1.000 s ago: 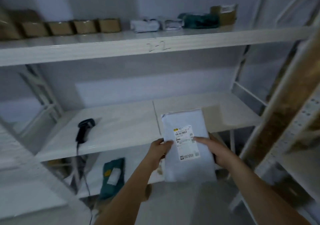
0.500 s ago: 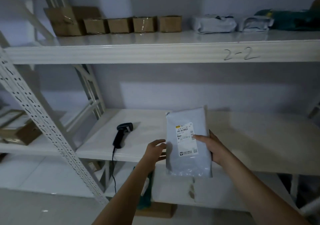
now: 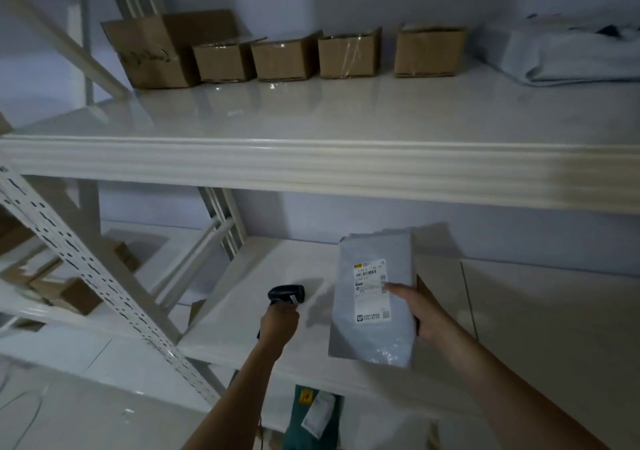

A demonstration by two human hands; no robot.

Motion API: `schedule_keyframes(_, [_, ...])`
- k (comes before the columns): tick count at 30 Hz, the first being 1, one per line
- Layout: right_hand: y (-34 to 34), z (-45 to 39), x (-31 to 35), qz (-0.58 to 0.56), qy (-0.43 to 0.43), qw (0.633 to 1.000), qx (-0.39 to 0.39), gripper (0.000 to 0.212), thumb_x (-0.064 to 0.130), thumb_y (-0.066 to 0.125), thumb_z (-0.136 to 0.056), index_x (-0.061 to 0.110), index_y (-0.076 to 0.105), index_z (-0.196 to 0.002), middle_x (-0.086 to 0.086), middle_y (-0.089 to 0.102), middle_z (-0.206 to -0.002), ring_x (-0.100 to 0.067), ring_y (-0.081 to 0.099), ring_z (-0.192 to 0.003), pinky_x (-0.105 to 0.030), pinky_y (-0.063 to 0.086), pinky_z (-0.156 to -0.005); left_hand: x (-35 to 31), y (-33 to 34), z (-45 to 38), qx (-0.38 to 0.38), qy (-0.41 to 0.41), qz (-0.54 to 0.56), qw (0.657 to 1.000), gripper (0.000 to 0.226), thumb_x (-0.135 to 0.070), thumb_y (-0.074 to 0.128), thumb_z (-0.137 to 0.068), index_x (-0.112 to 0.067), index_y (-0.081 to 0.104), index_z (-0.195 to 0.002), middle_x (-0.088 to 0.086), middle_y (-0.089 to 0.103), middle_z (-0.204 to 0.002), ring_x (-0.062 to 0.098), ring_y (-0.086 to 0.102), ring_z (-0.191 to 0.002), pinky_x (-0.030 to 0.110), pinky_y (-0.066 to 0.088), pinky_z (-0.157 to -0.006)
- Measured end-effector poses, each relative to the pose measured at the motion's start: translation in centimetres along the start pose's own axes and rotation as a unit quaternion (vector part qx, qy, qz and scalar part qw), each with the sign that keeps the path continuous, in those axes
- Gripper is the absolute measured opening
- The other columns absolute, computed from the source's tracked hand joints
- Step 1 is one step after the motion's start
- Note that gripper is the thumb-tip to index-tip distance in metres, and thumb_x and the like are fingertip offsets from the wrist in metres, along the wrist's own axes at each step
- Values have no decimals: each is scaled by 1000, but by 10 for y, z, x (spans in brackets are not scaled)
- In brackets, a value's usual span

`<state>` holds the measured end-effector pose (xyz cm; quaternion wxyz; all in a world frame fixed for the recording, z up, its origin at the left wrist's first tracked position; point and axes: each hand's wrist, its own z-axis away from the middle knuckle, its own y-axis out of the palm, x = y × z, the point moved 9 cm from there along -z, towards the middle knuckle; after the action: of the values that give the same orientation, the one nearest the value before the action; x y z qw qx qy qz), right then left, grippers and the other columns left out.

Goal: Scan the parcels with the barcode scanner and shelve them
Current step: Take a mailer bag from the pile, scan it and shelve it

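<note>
- My right hand (image 3: 420, 311) pinches the grey parcel (image 3: 375, 297) upright over the middle shelf (image 3: 519, 328), label facing me.
- My left hand (image 3: 278, 323) curls round the barcode scanner (image 3: 287, 295), just left of the parcel.
- Cardboard boxes (image 3: 349, 56) line the shelf above it.

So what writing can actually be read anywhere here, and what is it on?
Shipping label on the grey parcel held by the right hand: barcode, printed lines and square codes, too small and blurred to read.
Largest cardboard box on the upper shelf: a dark handwritten scrawl, not legible.
Label on the green parcel below: blurred, unreadable.
Barcode scanner, gripped by the left hand: no readable text.
</note>
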<state>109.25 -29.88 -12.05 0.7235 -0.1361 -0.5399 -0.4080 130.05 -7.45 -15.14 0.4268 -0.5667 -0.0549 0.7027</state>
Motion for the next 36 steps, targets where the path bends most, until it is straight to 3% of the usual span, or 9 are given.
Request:
schedule_keyframes(3, [13,-17,-5,3,3,1000,-20,47,7,75,-81,13,57,-124,-16,73,-110,-37,70,-98,-60,55,-85,3,-20,-25,-41,-5,-101,994,44,-37,63,-88,-12,53,-123,16,61,-117,32,57,-102,38,46,-85])
schedule_keyframes(6, [22,-21,-12,-23,0,999,-47,47,7,76,-80,16,58,-122,-15,73,-109,-36,71,-97,-53,59,-78,23,-22,-54,0,-58,-145,988,65,-42,65,-86,-14,35,-136,20,44,-133,40,43,-124,47,41,-99])
schedule_keyframes(10, [32,-14,-29,-52,3,995,-82,50,12,78,-78,17,60,-124,-13,74,-108,-35,72,-96,-49,59,-74,38,-10,-73,88,-48,-203,974,55,-31,60,-88,-2,42,-132,18,58,-122,31,59,-107,38,52,-86])
schedule_keyframes(14, [35,-2,-45,-74,0,987,-140,54,12,80,-74,14,60,-125,-15,73,-109,-36,72,-96,-47,60,-74,35,-7,-82,130,18,-237,963,32,-26,55,-93,-3,54,-115,15,63,-109,27,60,-92,32,48,-73])
schedule_keyframes(17, [34,12,-57,-94,-4,975,-200,51,10,79,-76,15,59,-123,-14,73,-110,-34,72,-95,-43,60,-69,36,2,-82,195,39,-176,964,19,-22,60,-91,-9,52,-103,11,59,-101,26,58,-91,34,51,-80])
schedule_keyframes(20, [34,29,-69,-107,-16,969,-221,45,12,76,-81,16,59,-122,-11,72,-112,-32,71,-98,-41,59,-71,31,5,-78,225,60,-112,966,25,-19,68,-86,-8,52,-101,11,63,-100,27,62,-88,37,53,-79])
schedule_keyframes(24, [34,49,-82,-118,-30,964,-238,45,12,73,-85,19,55,-127,-10,69,-116,-33,68,-101,-47,59,-80,9,3,-45,293,20,97,951,20,-1,64,-84,-5,50,-98,26,67,-91,30,63,-58,42,57,-60])
schedule_keyframes(29, [35,62,-80,-120,-52,964,-232,49,11,74,-84,18,55,-129,-12,70,-116,-36,69,-101,-52,59,-82,-34,7,3,367,78,102,921,9,-5,60,-88,-3,58,-96,14,60,-67,24,54,-54,33,49,-57])
schedule_keyframes(36, [31,76,-55,-80,-118,967,-211,55,19,80,-78,27,57,-128,-4,72,-116,-28,71,-102,-54,57,-87,-71,8,39,380,62,113,916,8,-13,61,-91,-5,61,-92,11,58,-66,21,51,-51,30,48,-54])
